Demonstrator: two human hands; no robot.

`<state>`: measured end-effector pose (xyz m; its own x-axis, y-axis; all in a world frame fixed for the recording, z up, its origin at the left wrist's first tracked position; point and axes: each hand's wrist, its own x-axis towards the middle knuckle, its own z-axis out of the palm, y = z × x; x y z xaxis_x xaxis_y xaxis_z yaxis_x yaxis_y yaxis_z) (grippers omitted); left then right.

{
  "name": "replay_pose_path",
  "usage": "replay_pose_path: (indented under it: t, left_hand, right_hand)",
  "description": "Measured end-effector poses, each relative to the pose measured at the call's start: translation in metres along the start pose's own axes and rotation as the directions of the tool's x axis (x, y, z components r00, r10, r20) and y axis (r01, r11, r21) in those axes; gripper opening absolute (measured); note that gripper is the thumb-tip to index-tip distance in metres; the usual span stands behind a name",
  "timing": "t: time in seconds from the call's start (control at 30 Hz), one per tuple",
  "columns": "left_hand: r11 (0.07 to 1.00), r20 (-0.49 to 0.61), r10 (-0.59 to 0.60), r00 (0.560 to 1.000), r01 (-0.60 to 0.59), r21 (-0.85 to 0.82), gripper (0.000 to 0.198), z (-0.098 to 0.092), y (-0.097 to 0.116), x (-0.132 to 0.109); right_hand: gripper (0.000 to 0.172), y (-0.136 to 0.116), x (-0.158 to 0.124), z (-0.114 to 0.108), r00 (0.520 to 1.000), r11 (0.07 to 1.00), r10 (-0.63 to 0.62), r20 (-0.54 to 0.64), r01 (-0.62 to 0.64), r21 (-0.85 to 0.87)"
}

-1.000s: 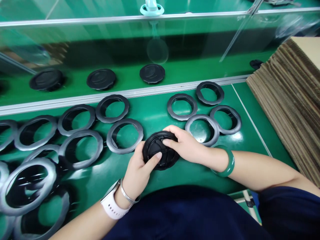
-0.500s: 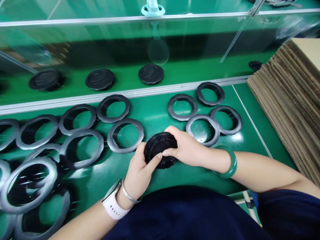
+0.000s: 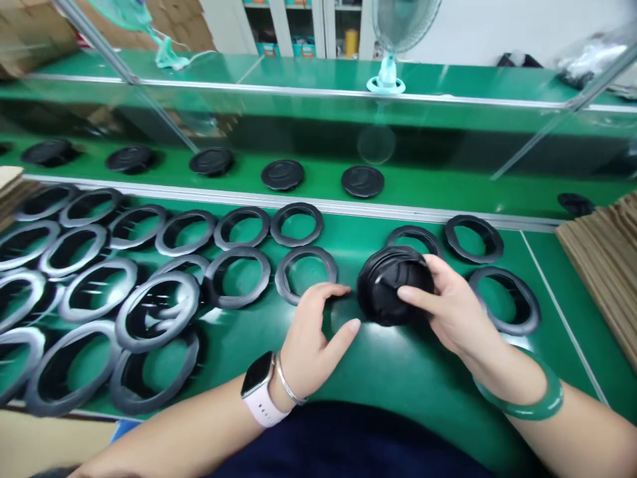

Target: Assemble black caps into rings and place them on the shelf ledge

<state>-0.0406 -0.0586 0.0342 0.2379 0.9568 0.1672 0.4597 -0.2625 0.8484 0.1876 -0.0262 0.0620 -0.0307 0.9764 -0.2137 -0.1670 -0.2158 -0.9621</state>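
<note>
One black disc [image 3: 383,289], tilted in the right hand [image 3: 456,312], faces the camera.

The green workbench [image 3: 398,372], rows of matching black rings [image 3: 235,303] and stacked cardboard [image 3: 604,265] mark a workshop.

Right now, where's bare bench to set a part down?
Bare green tabletop between left hand and right hand, below the held black disc. Narrower strip between the white line and cardboard stack. Crowded: left side, packed with dark rings.
</note>
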Motion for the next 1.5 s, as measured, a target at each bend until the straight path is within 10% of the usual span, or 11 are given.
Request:
replay_pose_path:
  t: [0.13, 0.5, 0.7, 0.97, 1.13, 1.37, 1.5]
  left_hand:
    - [0.95, 0.101, 0.034, 0.994, -0.063, 0.306, 0.049, 0.004, 0.002, 0.003]
    - [0.965, 0.28, -0.002, 0.96, -0.071, 0.252, 0.053, 0.01, -0.003, 0.002]
    - [0.987, 0.278, -0.023, 0.96, 0.066, -0.146, 0.027, 0.003, 0.0, -0.004]
    - [0.487, 0.399, -0.422, 0.814, 0.575, -0.658, 0.022, 0.005, 0.006, 0.007]
    - [0.495, 0.461, -0.437, 0.772, 0.634, -0.594, 0.027, 0.007, 0.003, 0.011]
    - [0.622, 0.423, -0.469, 0.775, 0.63, -0.465, 0.03, 0.004, 0.002, 0.015]
    - [0.658, 0.407, -0.479, 0.778, 0.625, -0.42, 0.033, 0.005, -0.003, 0.016]
  right_hand:
    - [0.049, -0.01, 0.007, -0.004, 0.991, 0.986, 0.05, -0.128, -0.028, 0.165]
    - [0.027, -0.007, 0.016, -0.009, 0.985, 0.922, 0.166, -0.054, -0.136, 0.363]
    - [0.024, -0.012, 0.015, -0.015, 0.981, 0.926, 0.17, 0.094, -0.191, 0.325]
    - [0.044, -0.05, 0.057, -0.05, 0.986, 0.985, -0.167, 0.026, 0.168, -0.03]
    - [0.052, -0.061, 0.14, -0.08, 0.876, 0.512, -0.471, 0.102, 0.366, -0.777]
    - [0.025, -0.059, 0.2, -0.113, 0.97, 0.285, -0.206, 0.133, 0.189, -0.94]
    - [0.032, -0.069, 0.208, -0.152, 0.983, 0.177, -0.178, -0.043, -0.011, -0.984]
